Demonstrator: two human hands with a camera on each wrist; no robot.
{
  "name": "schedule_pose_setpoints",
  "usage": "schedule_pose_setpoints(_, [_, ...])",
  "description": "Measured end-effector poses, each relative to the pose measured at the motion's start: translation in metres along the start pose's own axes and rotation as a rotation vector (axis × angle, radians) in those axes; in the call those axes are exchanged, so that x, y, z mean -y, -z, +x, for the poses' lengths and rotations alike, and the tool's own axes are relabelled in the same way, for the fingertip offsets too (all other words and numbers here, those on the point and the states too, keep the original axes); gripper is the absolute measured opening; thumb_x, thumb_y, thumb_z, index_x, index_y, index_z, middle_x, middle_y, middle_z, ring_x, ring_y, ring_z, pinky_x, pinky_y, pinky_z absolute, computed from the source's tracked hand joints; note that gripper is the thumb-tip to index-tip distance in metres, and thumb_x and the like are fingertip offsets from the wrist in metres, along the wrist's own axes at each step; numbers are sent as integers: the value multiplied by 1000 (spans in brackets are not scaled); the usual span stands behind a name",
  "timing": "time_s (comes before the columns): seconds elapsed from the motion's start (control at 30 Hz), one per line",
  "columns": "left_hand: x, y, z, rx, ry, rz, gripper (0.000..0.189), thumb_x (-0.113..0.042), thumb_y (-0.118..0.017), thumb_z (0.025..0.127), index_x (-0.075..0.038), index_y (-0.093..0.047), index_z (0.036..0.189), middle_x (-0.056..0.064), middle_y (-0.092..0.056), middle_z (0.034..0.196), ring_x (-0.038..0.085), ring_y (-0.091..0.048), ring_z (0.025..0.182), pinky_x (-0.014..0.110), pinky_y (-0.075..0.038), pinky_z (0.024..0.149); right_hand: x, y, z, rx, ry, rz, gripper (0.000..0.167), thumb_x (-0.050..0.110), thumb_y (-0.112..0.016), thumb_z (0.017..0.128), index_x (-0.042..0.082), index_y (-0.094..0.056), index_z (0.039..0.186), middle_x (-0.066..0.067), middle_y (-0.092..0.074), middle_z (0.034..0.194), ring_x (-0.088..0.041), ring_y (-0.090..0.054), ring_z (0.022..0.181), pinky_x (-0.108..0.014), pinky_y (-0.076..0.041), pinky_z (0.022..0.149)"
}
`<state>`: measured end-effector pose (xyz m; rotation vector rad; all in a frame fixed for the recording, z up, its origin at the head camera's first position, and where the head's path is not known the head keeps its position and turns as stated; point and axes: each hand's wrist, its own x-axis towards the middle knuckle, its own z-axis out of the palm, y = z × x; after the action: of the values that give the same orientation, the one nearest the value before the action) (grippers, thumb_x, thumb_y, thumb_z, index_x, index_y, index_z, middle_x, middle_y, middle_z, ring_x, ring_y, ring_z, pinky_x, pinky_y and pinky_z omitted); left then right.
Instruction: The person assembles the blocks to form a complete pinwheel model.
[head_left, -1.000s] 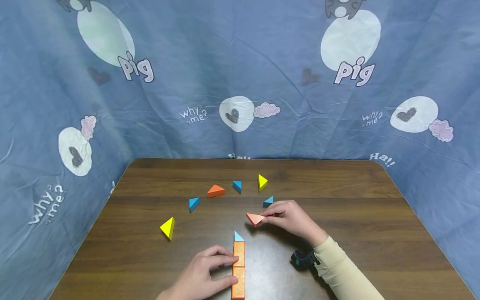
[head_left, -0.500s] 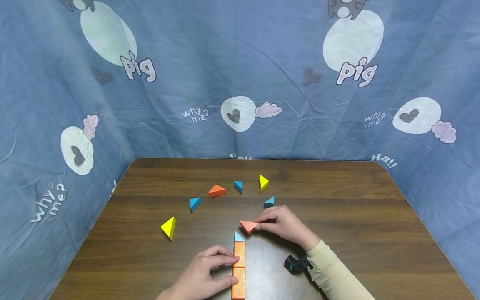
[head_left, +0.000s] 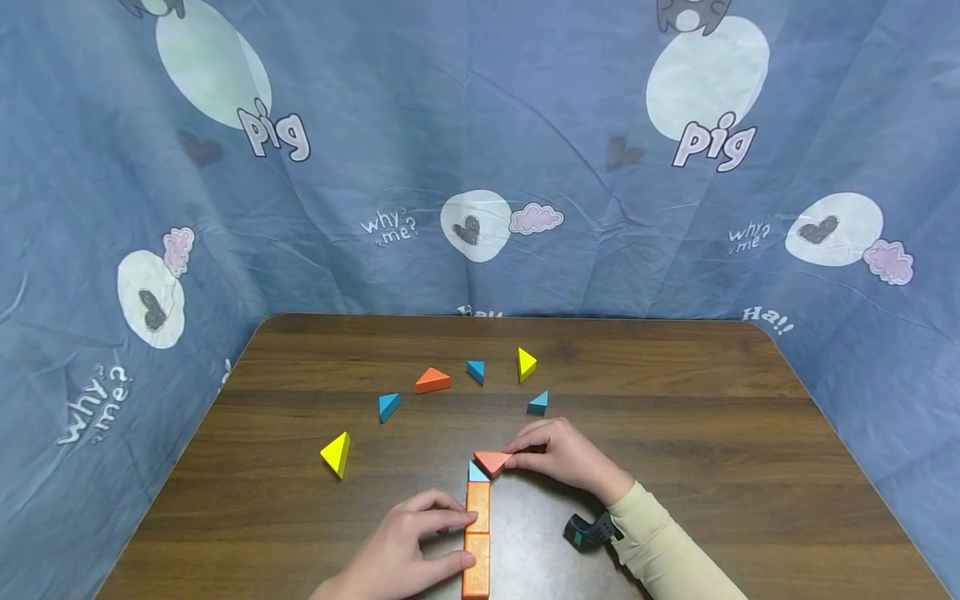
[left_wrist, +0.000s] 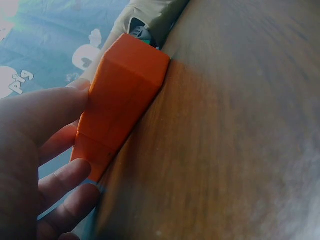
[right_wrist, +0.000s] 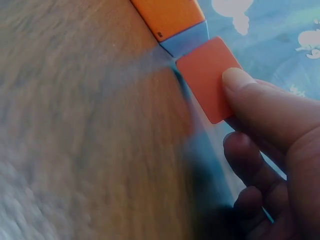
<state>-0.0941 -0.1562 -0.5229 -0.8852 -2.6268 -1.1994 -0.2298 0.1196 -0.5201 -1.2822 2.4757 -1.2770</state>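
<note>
Two orange rectangular blocks lie end to end in a row, a far one and a near one. My left hand rests thumb and fingertips against their left side; the left wrist view shows the same contact on the orange block. A small blue triangular block sits at the row's far end. My right hand pinches an orange triangular block between thumb and fingers, right beside the blue triangle. In the right wrist view the orange triangular block appears to meet the blue triangle.
Several loose triangular blocks lie farther back: yellow ones at left and right, an orange one, and blue ones. A dark wrist device is on the right wrist. Patterned blue cloth hangs behind the table.
My right hand has moved left and nearer, carrying the orange triangular block up to the blue triangle at the row's end. My left hand has stayed against the orange rectangular blocks.
</note>
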Motion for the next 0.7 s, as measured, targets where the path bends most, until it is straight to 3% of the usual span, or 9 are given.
schedule_pose_setpoints(0.3, [0, 1, 0, 22, 24, -15, 35, -46, -75, 86, -31, -73, 118, -22, -57, 110, 0, -57, 97, 27, -50, 82, 4, -1, 0, 23, -27, -5, 15, 30, -76, 89, 26, -79, 102, 19, -69, 96, -1, -64, 87, -25, -52, 77])
schedule_pose_setpoints(0.7, [0, 0, 1, 15, 23, -13, 35, -46, -75, 86, -32, -73, 118, -22, -57, 110, 1, -57, 97, 27, -50, 82, 2, -1, 0, 35, -1, -9, 15, 31, -74, 90, 26, -79, 103, 19, -69, 97, 0, -64, 89, -24, -52, 79])
